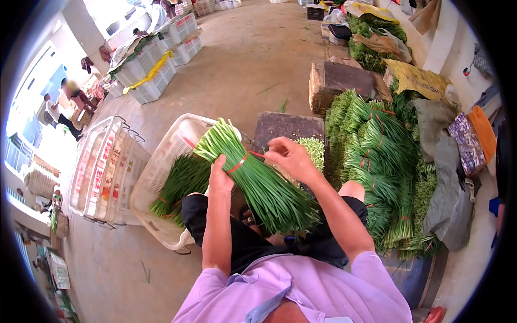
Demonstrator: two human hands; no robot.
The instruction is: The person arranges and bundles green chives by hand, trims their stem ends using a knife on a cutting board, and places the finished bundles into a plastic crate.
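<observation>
A thick bundle of long green stems, like garlic chives (269,188), lies slantwise over my lap, its pale cut ends up and to the left. My left hand (219,177) is closed round its side near the cut ends. A red tie (238,163) circles the bundle just beyond that hand. On the right, my right hand (291,159) pinches the tie's loose end, which stretches out from the bundle. Behind this hand stands a dark block-like surface (280,125) with small pale green trimmings (312,149) on it.
At my left, a white plastic basket (156,137) holds tied green bundles (186,180), beside stacked white crates (102,167). Many green bundles (377,156) are piled at my right near grey sacking (447,188). More crates (148,67) stand farther back; people (78,97) are at far left.
</observation>
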